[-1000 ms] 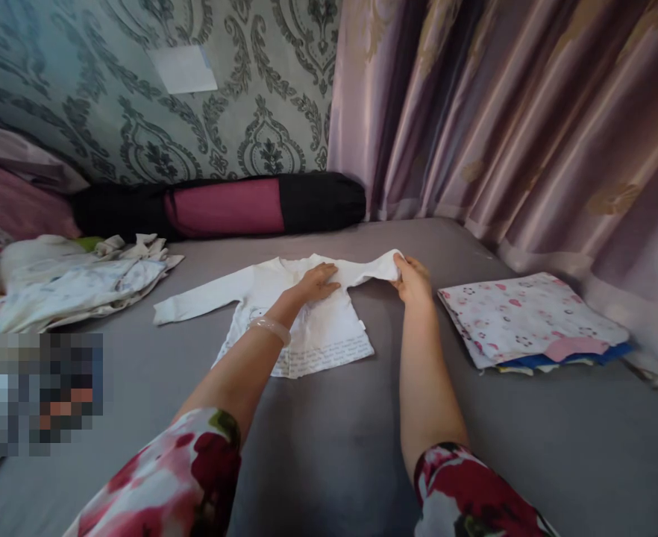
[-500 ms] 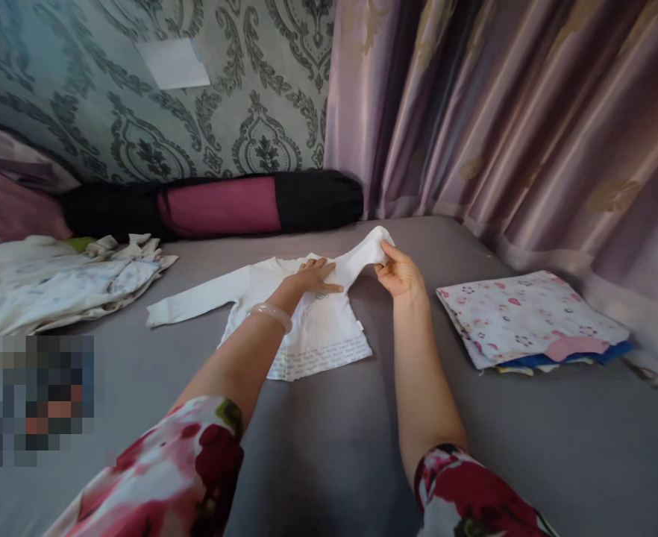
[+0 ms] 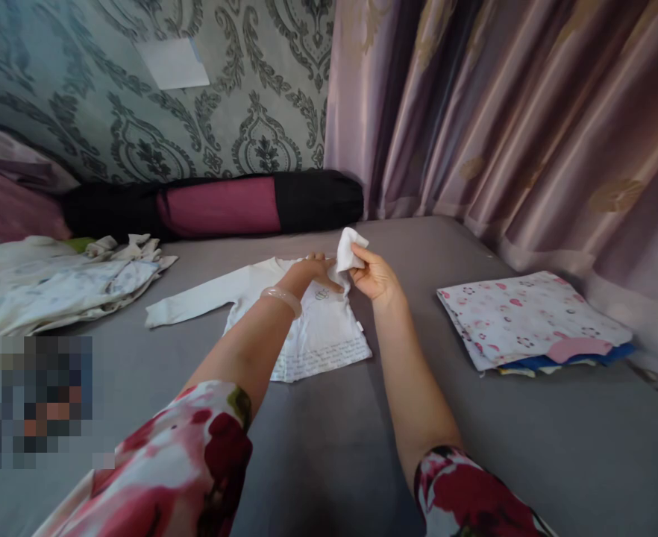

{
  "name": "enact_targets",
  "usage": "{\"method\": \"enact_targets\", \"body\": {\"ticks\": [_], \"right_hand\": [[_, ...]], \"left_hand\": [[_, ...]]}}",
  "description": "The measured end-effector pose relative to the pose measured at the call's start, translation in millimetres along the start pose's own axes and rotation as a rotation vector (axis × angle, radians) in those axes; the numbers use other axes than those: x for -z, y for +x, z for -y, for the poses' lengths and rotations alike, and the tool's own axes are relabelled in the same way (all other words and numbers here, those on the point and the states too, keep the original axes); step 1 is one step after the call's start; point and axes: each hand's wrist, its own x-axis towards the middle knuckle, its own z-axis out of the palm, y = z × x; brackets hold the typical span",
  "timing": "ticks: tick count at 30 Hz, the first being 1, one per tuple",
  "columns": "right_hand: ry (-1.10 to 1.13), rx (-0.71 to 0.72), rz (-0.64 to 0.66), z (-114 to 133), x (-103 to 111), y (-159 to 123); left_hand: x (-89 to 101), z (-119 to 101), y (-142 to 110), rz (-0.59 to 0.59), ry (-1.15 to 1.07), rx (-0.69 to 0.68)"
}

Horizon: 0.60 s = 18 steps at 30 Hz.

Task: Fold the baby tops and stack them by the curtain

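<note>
Your camera sits on your head, looking forward and down across the grey bedsheet (image 3: 519,455) toward the far damask wallpaper (image 3: 267,142), the white shirt (image 3: 323,328) within arm's reach.

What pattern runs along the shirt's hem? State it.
Hem: rows of small grey print; head view.

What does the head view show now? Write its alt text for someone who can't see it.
The right hand holds up one sleeve of a small white shirt while the left hand rests spread on its upper part. The shirt lies on a gray sheet between heaped clothes at left and folded fabric at right.
</note>
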Motion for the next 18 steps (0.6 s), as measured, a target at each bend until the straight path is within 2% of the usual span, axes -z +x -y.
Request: {"method": "enact_targets", "body": {"ticks": [5, 9, 13, 18], "right_hand": [[0.058, -0.080, -0.074, -2, -6, -4], [0.098, -0.082, -0.096, -6, -9, -6], [0.081, -0.067, -0.101, -15, -10, -3], [0.048, -0.077, -0.087, -35, -8, 5]], "left_hand": [[-13.9, 10, -1, -0.131, -0.072, -0.083], [-25.2, 23, -17, -0.304, -0.298, -0.178], [-40.1, 40, -44, -0.531, -0.684, -0.016], [-63.8, 61, -81, -0.665, -1.272, 0.150]]}}
